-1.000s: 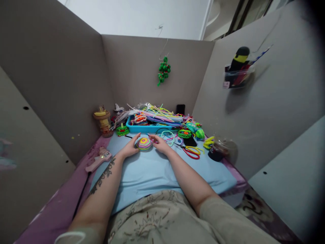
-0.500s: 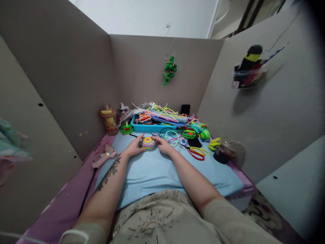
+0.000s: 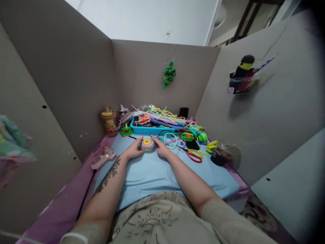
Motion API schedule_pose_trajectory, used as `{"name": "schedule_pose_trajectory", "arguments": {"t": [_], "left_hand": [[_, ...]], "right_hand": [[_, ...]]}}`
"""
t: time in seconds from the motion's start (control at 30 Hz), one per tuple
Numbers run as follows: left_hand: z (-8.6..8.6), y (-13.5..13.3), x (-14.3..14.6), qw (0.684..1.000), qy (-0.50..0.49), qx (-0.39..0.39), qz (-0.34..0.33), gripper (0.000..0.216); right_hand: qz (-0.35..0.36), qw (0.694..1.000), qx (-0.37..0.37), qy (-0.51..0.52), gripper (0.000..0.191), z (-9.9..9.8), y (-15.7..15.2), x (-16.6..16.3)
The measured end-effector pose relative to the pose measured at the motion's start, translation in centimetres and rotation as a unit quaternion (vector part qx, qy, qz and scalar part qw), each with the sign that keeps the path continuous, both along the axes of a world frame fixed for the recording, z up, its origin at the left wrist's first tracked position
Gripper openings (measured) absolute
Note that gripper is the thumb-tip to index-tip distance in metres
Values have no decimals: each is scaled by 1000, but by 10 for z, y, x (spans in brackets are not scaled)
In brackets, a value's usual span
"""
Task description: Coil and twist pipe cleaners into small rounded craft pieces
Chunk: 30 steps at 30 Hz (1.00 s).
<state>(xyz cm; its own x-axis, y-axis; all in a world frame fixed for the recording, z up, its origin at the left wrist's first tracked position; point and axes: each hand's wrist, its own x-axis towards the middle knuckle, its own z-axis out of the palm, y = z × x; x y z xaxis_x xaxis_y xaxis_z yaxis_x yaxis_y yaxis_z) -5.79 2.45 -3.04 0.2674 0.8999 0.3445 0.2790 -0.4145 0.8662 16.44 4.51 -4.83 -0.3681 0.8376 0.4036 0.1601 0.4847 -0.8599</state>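
Observation:
A small round dome (image 3: 147, 145), ringed in pink, yellow, green and purple fuzzy stripes, sits between my hands above the blue cloth. My left hand (image 3: 134, 149) curves around its left side, fingers at the back and thumb at the front. From the right, my right hand (image 3: 161, 148) cups it, with the fingertips at its upper right edge. The underside of the dome is hidden. Just behind lie loops of pale green pipe cleaner (image 3: 170, 140). Red-handled pliers (image 3: 194, 156) rest to the right of my right hand.
A blue tray (image 3: 152, 130) heaped with pipe cleaners stands at the back. Green fuzzy pieces (image 3: 187, 136) lie in front of it. A pink glue gun (image 3: 103, 160) is at left, a lidded drink cup (image 3: 218, 156) at right. Grey panels (image 3: 162, 57) surround the table.
The camera view has shifted slightly. The dome seems tipped a little, its yellow centre now nearer the back. Both hands stay around it, the right one held a bit looser.

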Motion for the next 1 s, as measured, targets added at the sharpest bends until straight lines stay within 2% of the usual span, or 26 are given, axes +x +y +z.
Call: {"name": "schedule_pose_trajectory", "arguments": {"t": [0.27,0.5,0.73,0.87,1.0], "left_hand": [[2,-3,0,999,40,14,8,82],[0,-2,12,998,58,11,39,89],[0,-10,19,995,89,-10,41,88],[-7,-18,24,984,156,18,87,91],[-13,-27,36,973,166,66,145,87]], "right_hand": [[-15,998,62,-27,78,4,-4,-7],[-38,999,28,-13,70,11,-4,-13],[-56,994,52,-77,74,22,-9,-14],[-79,984,41,-153,71,24,-8,-13],[-127,970,41,-201,69,26,-8,-14]]}}
